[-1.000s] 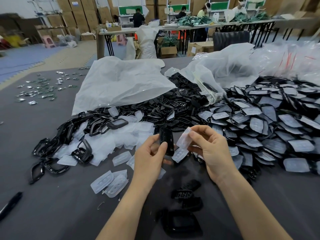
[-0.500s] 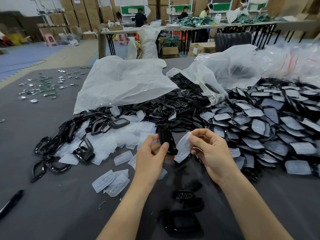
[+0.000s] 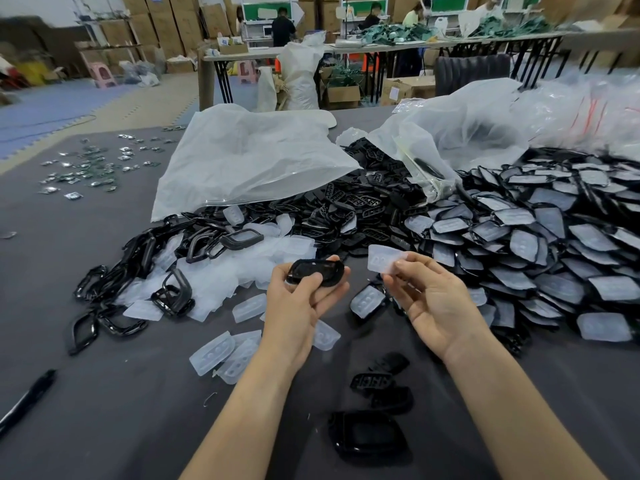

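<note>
The person's left hand (image 3: 298, 303) is gripping a black shell (image 3: 317, 271), with the thumb lying across its near edge and the fingers curling under its far side. The right hand (image 3: 436, 303) is pinching a clear pad (image 3: 382, 259) by one short edge between thumb and fingertips, holding it just apart from the shell. Both things are hovering above the table (image 3: 104, 410), on the near side of the white bag (image 3: 249, 157). The pad is looking thin, soft and floppy, probably light, so an edge pinch is suiting it. The shell is looking stiff and glossy, and is best taken by its rim. Loose pads (image 3: 211, 355) are lying nearer than the bag, and padded black pieces (image 3: 519, 271) are heaping to the bag's right.
</note>
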Demonstrator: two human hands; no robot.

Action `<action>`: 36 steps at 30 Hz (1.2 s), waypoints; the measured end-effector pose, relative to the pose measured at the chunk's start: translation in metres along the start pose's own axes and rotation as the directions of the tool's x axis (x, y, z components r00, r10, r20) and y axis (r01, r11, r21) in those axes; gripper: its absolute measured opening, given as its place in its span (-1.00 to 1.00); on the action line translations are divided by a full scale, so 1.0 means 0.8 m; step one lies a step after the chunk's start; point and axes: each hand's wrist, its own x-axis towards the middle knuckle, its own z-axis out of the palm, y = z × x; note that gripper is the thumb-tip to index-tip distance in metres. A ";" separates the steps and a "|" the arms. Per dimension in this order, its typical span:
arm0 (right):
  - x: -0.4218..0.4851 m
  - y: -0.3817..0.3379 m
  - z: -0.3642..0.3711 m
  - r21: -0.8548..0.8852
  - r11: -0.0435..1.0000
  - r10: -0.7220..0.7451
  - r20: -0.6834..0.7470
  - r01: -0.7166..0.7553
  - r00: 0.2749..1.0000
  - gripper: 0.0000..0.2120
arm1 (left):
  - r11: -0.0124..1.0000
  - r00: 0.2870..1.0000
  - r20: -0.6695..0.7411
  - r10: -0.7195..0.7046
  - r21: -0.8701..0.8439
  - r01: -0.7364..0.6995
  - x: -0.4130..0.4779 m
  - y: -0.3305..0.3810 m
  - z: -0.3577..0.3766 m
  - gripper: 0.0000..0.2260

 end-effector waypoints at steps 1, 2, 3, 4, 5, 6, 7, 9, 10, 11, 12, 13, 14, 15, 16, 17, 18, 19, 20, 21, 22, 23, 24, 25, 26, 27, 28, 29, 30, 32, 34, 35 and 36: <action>-0.001 0.002 0.001 -0.027 1.000 0.007 0.019 -0.007 1.000 -0.82 | 1.000 1.000 -0.002 -0.006 -0.013 0.006 0.000 0.000 0.000 -0.84; -0.003 0.005 0.002 -0.062 0.998 0.015 0.041 -0.013 0.999 -0.82 | 1.000 1.000 -0.006 -0.011 -0.024 0.011 -0.001 0.000 0.001 -0.85; -0.004 0.008 0.003 -0.100 0.995 0.024 0.064 -0.018 0.998 -0.83 | 0.999 1.000 -0.014 -0.016 -0.028 0.015 -0.001 0.000 0.001 -0.86; -0.005 0.011 0.004 -0.139 0.990 0.034 0.085 -0.022 0.996 -0.83 | 1.000 1.000 -0.022 -0.020 -0.025 0.019 -0.001 -0.001 0.002 -0.86; -0.007 0.013 0.005 -0.175 0.984 0.040 0.106 -0.021 0.994 -0.84 | 1.000 0.999 -0.029 -0.023 -0.018 0.023 -0.002 -0.001 0.003 -0.86; -0.007 0.016 0.007 -0.212 0.977 0.040 0.126 -0.013 0.991 -0.85 | 1.000 0.999 -0.030 -0.027 -0.015 0.027 -0.002 -0.002 0.004 -0.86; -0.008 0.018 0.008 -0.249 0.969 0.038 0.148 0.000 0.988 -0.85 | 0.999 0.999 -0.023 -0.032 -0.015 0.032 -0.003 -0.003 0.005 -0.85; -0.011 0.020 0.009 -0.315 0.949 0.045 0.208 0.024 0.977 -0.87 | 0.999 0.999 -0.001 -0.038 -0.014 0.038 -0.005 -0.004 0.008 -0.82; -0.012 0.021 0.010 -0.339 0.940 0.064 0.245 0.024 0.967 -0.89 | 0.999 0.999 0.007 -0.037 -0.010 0.037 -0.006 -0.005 0.009 -0.81; -0.014 0.022 0.011 -0.357 0.934 0.091 0.280 0.016 0.956 -0.90 | 0.999 0.999 0.013 -0.035 -0.003 0.035 -0.007 -0.005 0.010 -0.77; -0.016 0.022 0.011 -0.376 0.926 0.124 0.310 0.002 0.943 -0.88 | 0.999 0.999 0.019 -0.033 0.005 0.033 -0.007 -0.005 0.011 -0.74; -0.017 0.022 0.011 -0.397 0.918 0.155 0.333 -0.011 0.930 -0.86 | 0.999 0.999 0.024 -0.036 0.013 0.036 -0.008 -0.005 0.012 -0.72; -0.019 0.021 0.012 -0.414 0.910 0.178 0.352 -0.018 0.919 -0.87 | 0.999 0.999 0.029 -0.043 0.015 0.043 -0.008 -0.004 0.014 -0.71; -0.020 0.020 0.011 -0.424 0.905 0.194 0.368 -0.022 0.909 -0.88 | 0.999 0.998 0.031 -0.053 0.006 0.053 -0.009 -0.003 0.015 -0.72; -0.020 0.020 0.012 -0.426 0.904 0.205 0.385 -0.024 0.900 -0.89 | 0.998 0.998 0.026 -0.066 -0.013 0.066 -0.010 -0.002 0.016 -0.72; -0.021 0.019 0.012 -0.423 0.906 0.211 0.404 -0.023 0.890 -0.91 | 0.996 0.997 0.018 -0.080 -0.041 0.080 -0.010 -0.001 0.017 -0.73; -0.022 0.018 0.012 -0.417 0.909 0.215 0.428 -0.020 0.878 -0.92 | 0.993 0.996 0.014 -0.093 -0.071 0.094 -0.010 0.000 0.017 -0.73; -0.024 0.017 0.013 -0.406 0.914 0.219 0.456 -0.017 0.863 -0.92 | 0.990 0.994 0.017 -0.105 -0.091 0.106 -0.011 0.000 0.016 -0.74; -0.024 0.015 0.013 -0.393 0.920 0.221 0.486 -0.015 0.846 -0.90 | 0.988 0.993 0.026 -0.116 -0.097 0.118 -0.012 0.000 0.016 -0.75; -0.025 0.014 0.014 -0.381 0.925 0.222 0.515 -0.011 0.828 -0.87 | 0.986 0.991 0.042 -0.131 -0.098 0.134 -0.013 0.000 0.016 -0.75; -0.025 0.013 0.014 -0.374 0.927 0.224 0.542 -0.006 0.810 -0.83 | 0.983 0.987 0.056 -0.148 -0.102 0.154 -0.014 0.001 0.016 -0.76; -0.026 0.012 0.013 -0.372 0.928 0.228 0.566 -0.001 0.792 -0.82 | 0.978 0.984 0.071 -0.166 -0.113 0.173 -0.015 0.000 0.016 -0.76; -0.026 0.010 0.013 -0.374 0.927 0.233 0.589 0.005 0.774 -0.83 | 0.975 0.981 0.083 -0.176 -0.123 0.186 -0.015 0.000 0.016 -0.76; -0.026 0.009 0.012 -0.382 0.924 0.237 0.606 0.017 0.759 -0.82 | 0.973 0.979 0.089 -0.181 -0.130 0.192 -0.015 -0.001 0.017 -0.77; -0.025 0.009 0.012 -0.395 0.918 0.240 0.616 0.030 0.750 -0.81 | 0.973 0.980 0.083 -0.182 -0.128 0.191 -0.015 -0.002 0.017 -0.77; -0.025 0.009 0.011 -0.408 0.912 0.243 0.618 0.042 0.747 -0.80 | 0.976 0.982 0.075 -0.176 -0.119 0.184 -0.014 -0.003 0.017 -0.77; -0.024 0.009 0.010 -0.422 0.905 0.243 0.613 0.051 0.751 -0.80 | 0.979 0.984 0.069 -0.165 -0.107 0.172 -0.013 -0.004 0.017 -0.77; -0.023 0.011 0.010 -0.432 0.900 0.243 0.603 0.056 0.760 -0.81 | 0.982 0.986 0.067 -0.153 -0.099 0.159 -0.013 -0.005 0.017 -0.77; -0.022 0.012 0.010 -0.438 0.897 0.238 0.588 0.057 0.773 -0.84 | 0.984 0.988 0.067 -0.142 -0.096 0.148 -0.013 -0.005 0.016 -0.78; -0.019 0.016 0.009 -0.437 0.898 0.216 0.545 0.054 0.810 -0.90 | 0.986 0.989 0.083 -0.119 -0.104 0.127 -0.015 -0.005 0.017 -0.74; -0.015 0.019 0.007 -0.404 0.913 0.169 0.486 0.049 0.858 -0.92 | 0.989 0.991 0.090 -0.095 -0.106 0.105 -0.015 -0.005 0.017 -0.68; -0.013 0.019 0.006 -0.373 0.926 0.135 0.452 0.050 0.882 -0.92 | 0.990 0.993 0.087 -0.083 -0.104 0.092 -0.014 -0.005 0.018 -0.70; -0.010 0.018 0.006 -0.338 0.940 0.098 0.418 0.054 0.903 -0.91 | 0.992 0.995 0.077 -0.069 -0.096 0.076 -0.013 -0.006 0.018 -0.73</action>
